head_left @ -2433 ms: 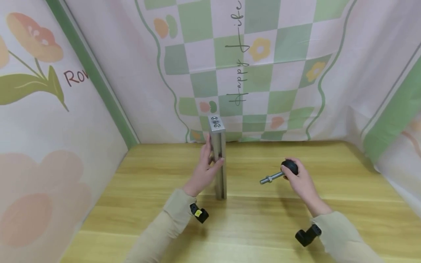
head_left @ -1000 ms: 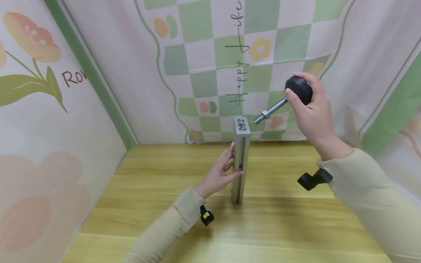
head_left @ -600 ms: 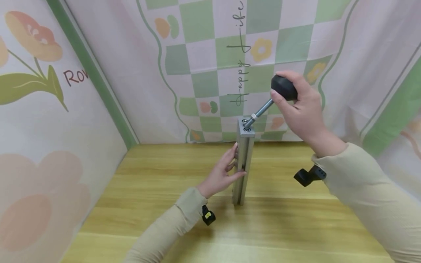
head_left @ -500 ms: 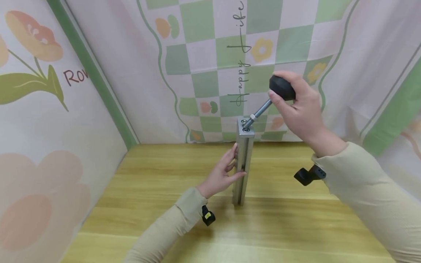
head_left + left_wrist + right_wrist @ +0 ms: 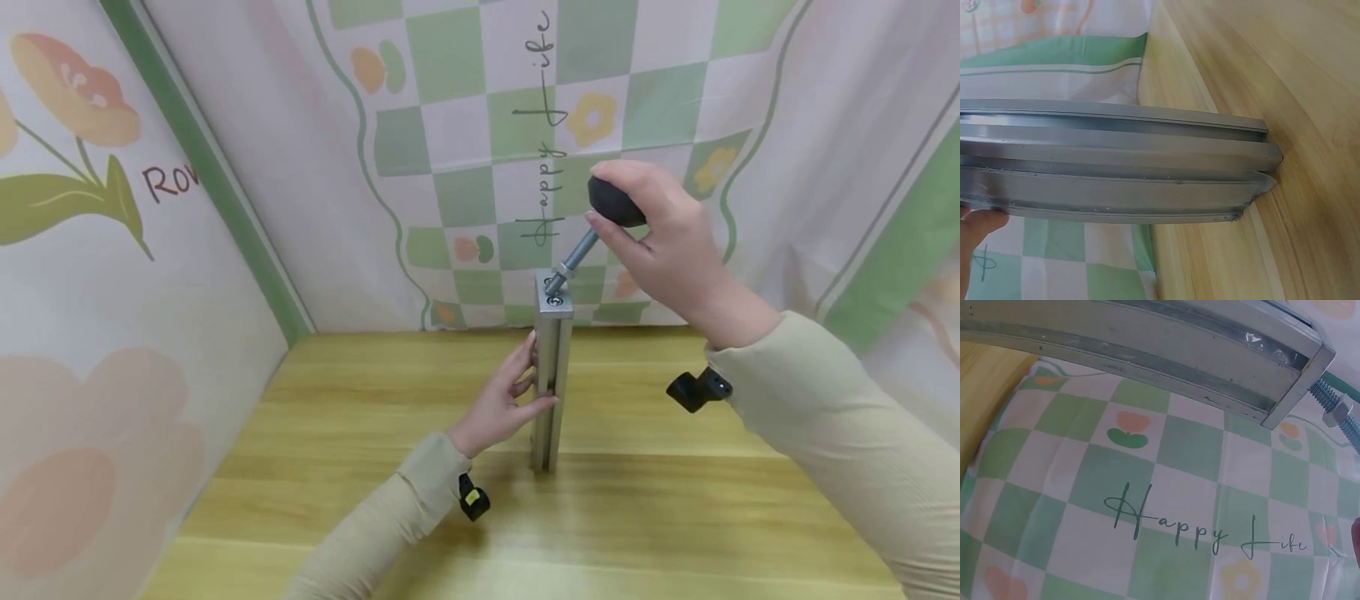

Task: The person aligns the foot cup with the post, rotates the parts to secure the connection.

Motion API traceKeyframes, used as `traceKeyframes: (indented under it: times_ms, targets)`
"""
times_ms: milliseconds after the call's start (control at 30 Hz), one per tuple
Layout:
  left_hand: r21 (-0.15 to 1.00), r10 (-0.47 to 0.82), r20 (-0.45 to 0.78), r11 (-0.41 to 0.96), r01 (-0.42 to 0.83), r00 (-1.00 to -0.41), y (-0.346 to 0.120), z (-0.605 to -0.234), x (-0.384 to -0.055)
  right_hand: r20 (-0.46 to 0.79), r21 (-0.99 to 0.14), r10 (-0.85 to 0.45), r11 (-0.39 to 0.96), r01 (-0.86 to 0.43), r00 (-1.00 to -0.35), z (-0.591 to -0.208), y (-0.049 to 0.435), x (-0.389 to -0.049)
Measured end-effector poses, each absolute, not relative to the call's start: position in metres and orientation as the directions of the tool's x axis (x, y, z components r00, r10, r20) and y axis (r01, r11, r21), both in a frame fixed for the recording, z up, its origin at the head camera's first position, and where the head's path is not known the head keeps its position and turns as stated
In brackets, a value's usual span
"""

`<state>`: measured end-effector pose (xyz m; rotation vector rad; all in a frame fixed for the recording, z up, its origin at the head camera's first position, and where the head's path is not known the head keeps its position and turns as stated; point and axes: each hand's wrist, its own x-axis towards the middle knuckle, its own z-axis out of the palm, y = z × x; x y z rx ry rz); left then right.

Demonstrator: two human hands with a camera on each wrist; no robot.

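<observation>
An aluminium extrusion profile [image 5: 549,383] stands upright on the wooden table, an end plate [image 5: 556,307] with screws capping its top. My left hand [image 5: 498,406] grips its side about halfway up, thumb across the front face. In the left wrist view the slotted profile [image 5: 1110,144] ends at the tabletop with a ragged lower corner. My right hand [image 5: 660,237] holds a levelling foot by its black base [image 5: 613,202]. The threaded rod [image 5: 579,250] slants down, its tip at the middle of the end plate. A hex nut [image 5: 1339,411] sits on the rod near that tip.
The wooden table [image 5: 360,400] runs back to a checkered curtain [image 5: 457,133] printed with lettering. A flowered curtain [image 5: 75,333] hangs on the left, another on the right. A small black camera [image 5: 697,390] is strapped at each wrist.
The right hand has raised the levelling foot from low on the right and brought its rod tip onto the end plate. The left hand has shifted the profile to the right, keeping it upright.
</observation>
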<state>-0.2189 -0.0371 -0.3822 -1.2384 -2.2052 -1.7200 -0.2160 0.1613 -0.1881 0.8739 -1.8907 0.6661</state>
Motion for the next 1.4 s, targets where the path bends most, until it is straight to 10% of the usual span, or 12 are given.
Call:
traceKeyframes:
  times_ms: [1400]
  targets:
    - [0.787,0.539,0.527,-0.017,0.617,-0.657,-0.043,-0.38,-0.214,0.737,0.233,-0.666,0.411,-0.881,-0.116,-0.156,0.137,-0.214]
